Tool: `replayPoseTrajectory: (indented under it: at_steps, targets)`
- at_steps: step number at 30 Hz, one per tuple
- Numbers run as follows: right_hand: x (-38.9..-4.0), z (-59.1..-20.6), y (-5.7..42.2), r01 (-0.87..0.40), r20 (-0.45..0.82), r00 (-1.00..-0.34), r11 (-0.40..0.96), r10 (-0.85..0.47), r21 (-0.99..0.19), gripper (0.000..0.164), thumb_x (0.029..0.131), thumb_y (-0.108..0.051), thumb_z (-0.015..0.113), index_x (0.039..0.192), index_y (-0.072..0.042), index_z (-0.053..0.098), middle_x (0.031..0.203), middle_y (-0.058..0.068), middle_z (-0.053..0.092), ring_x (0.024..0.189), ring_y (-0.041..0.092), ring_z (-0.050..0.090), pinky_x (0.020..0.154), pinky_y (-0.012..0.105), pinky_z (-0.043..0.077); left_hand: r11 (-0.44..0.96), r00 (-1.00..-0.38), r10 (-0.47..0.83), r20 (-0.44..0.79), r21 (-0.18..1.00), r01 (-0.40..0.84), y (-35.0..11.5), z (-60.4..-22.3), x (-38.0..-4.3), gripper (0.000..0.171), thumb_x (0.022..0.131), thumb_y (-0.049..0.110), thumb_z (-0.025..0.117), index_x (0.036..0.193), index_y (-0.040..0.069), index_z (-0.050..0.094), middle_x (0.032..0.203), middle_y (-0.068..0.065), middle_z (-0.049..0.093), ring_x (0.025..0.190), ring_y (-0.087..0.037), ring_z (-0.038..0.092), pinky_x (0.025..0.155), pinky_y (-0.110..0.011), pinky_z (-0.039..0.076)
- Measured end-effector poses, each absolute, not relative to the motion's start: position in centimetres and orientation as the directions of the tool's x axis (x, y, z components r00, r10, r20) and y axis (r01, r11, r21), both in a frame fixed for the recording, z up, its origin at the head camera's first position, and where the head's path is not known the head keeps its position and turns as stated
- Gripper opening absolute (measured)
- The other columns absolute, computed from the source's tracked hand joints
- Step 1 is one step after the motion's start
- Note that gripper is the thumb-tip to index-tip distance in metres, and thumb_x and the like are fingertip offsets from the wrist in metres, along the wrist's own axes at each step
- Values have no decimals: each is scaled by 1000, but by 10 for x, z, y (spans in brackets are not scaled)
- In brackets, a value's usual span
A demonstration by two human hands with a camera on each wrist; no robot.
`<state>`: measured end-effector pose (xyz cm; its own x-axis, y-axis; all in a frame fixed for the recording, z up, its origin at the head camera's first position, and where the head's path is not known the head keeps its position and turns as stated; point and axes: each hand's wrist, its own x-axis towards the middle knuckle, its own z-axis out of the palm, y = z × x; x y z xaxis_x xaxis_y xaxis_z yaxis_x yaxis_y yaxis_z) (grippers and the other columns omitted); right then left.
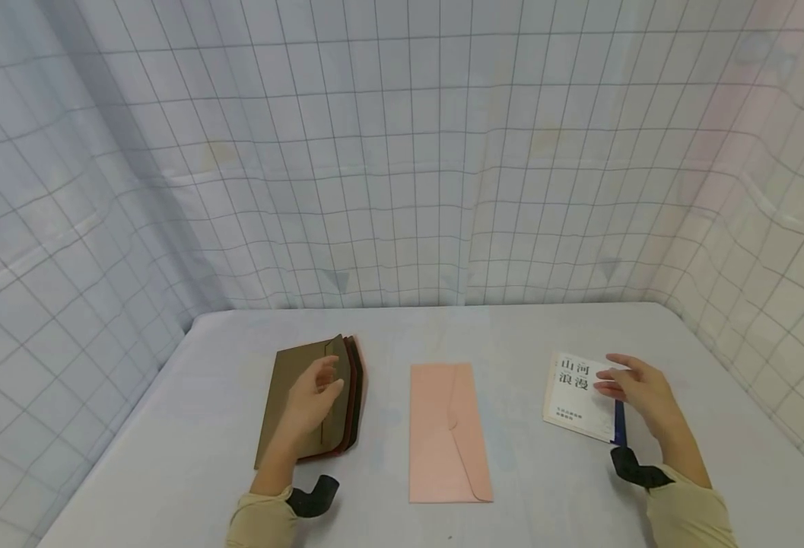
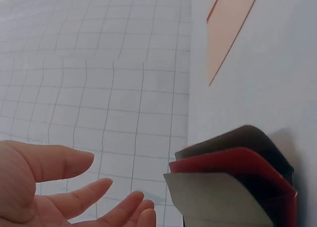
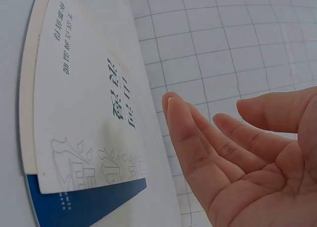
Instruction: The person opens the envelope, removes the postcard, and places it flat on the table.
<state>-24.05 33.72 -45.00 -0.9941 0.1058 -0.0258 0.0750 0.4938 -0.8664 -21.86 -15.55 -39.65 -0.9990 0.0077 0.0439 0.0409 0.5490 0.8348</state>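
Note:
My left hand [image 1: 311,397] hovers over a stack of envelopes [image 1: 284,384] with an olive one on top, its fingers loosely bent and holding nothing. In the left wrist view, olive, red and dark flaps [image 2: 218,197] stick up apart from the fingers. On the right, my right hand [image 1: 643,387] hangs above a white booklet or card set [image 1: 569,407] with dark Chinese characters and a blue lower part [image 3: 84,207]. The right wrist view shows a gap between those relaxed fingers and the white cover. Between the hands lies a single pink envelope [image 1: 436,438].
All of these lie on a white tabletop [image 1: 381,335]. White cloth with a dark grid [image 1: 402,190] hangs behind the table and along both sides. A black wrist strap mount [image 1: 314,496] sits on the left wrist, another [image 1: 637,470] on the right.

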Motion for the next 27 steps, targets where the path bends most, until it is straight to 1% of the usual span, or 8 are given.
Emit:
replayPoseTrajectory:
  at_steps: [4,8,12,15,18,22,27]
  targets:
    - [-228,-426,316,65,-40,-997,477,62,-876,52,99,-17,40,141,11,27,121,34,56,78,-4,65,73,15,53,503,-997,43,64,861,77,-143,-398,-215,40,92,4,51,132,0,47,127,-25,52,120,-38,49,100,-50,42]
    - [-226,-420,305,89,-66,-996,480,66,-872,52,99,-15,41,142,9,26,122,33,56,78,-4,64,73,15,53,481,-994,65,86,870,107,-132,-401,-214,37,91,3,52,128,1,52,124,-22,56,115,-34,53,96,-45,45]
    - [-228,-420,300,95,-74,-995,489,62,-867,52,99,-16,40,143,8,26,124,32,55,79,-6,63,74,16,53,473,-995,70,77,875,101,-126,-403,-213,37,91,2,51,128,2,52,122,-22,56,113,-32,53,93,-43,46]
    - [-228,-419,296,93,-84,-996,489,40,-867,52,99,-17,40,143,7,26,126,33,54,81,-5,64,77,17,53,456,-995,85,50,886,83,-122,-404,-212,39,92,4,50,131,2,48,124,-23,55,115,-33,52,94,-44,46]
    - [-228,-418,288,84,-92,-996,486,8,-870,53,99,-19,42,143,7,26,126,32,54,85,0,65,79,18,54,432,-995,100,22,900,63,-118,-405,-211,43,92,6,49,135,2,43,125,-24,54,116,-34,52,92,-43,47]
    - [-227,-417,279,60,-88,-995,464,-40,-884,54,99,-19,43,143,8,26,126,32,54,89,3,66,81,20,53,421,-994,108,-11,906,35,-113,-407,-211,48,93,8,49,139,3,37,124,-24,54,113,-33,54,88,-41,47]
    - [-227,-419,272,59,-108,-990,415,-94,-908,55,99,-19,43,144,7,24,127,32,52,92,4,65,84,21,53,422,-989,136,-55,906,8,-105,-414,-210,54,92,12,51,141,1,31,121,-22,56,110,-31,56,87,-41,47]
